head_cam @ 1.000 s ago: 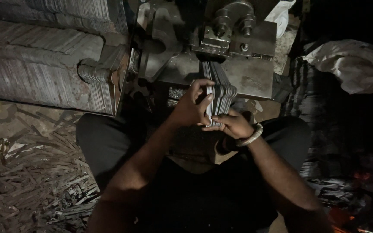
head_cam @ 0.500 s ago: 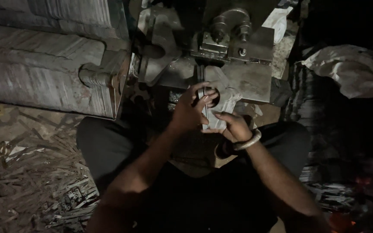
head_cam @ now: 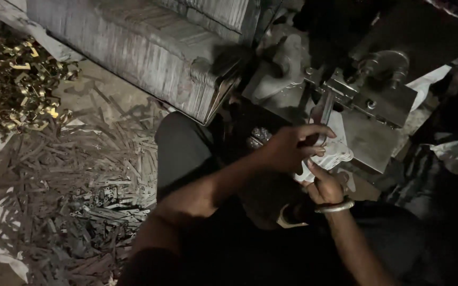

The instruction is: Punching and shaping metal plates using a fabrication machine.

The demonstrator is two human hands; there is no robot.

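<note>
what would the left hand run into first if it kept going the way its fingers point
The left hand points right and slightly up, fingers over the pale stack of flat metal pieces. Straight on, it would likely meet the grey metal press block, though depth is hard to judge.

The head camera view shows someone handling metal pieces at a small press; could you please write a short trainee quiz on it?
1. True or false: both hands touch the stack of pale metal pieces.
2. Which wrist wears the metal bangle?
3. What covers the floor at left? A) dark metal strips B) sawdust C) water

Key:
1. True: left hand above, right hand below.
2. The right.
3. A, dark metal strips.
</note>
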